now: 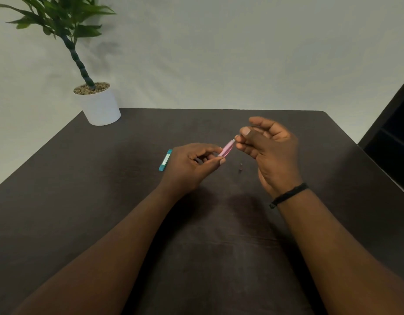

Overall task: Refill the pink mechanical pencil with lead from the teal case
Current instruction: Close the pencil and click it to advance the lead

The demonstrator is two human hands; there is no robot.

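Note:
My left hand [192, 165] grips the pink mechanical pencil [227, 148] above the table, its open end pointing up and right. My right hand [268, 148] pinches a thin dark lead [238, 137] between thumb and forefinger, the lead's lower tip at the pencil's open end. The teal lead case [165, 160] lies flat on the dark table, just left of my left hand. A small grey cap [241, 167] stands on the table below the pencil, between my hands.
A white pot [100, 108] with a green plant stands at the table's far left corner. The dark table [128, 201] ends at a pale wall behind. A dark piece of furniture [391, 137] is at the right edge.

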